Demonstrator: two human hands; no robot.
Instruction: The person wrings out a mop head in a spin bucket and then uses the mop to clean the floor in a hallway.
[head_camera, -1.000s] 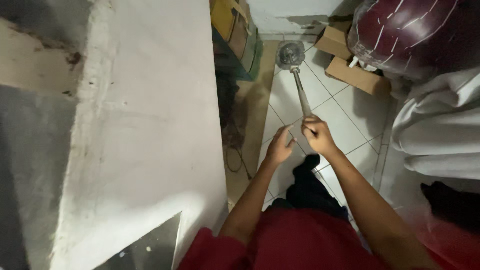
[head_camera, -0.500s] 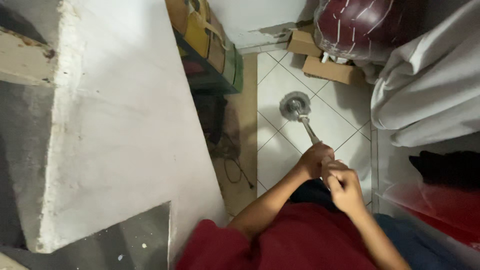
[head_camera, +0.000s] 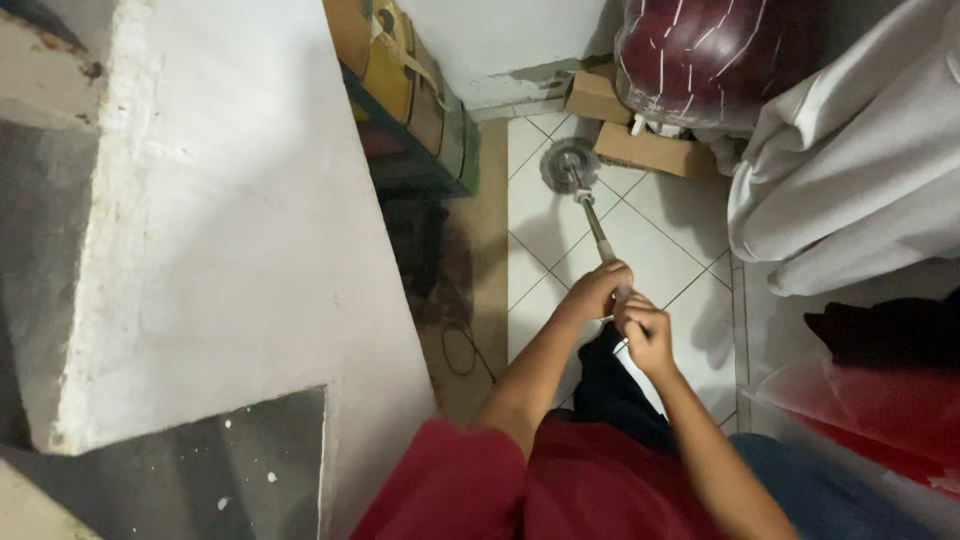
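Metal rod runs forward from our hands to its round head on the tiled floor, left hand clasped ahead of right hand.

Long-handled mop: slim metal pole slanting forward and down, round grey head flat on the white tiled floor.
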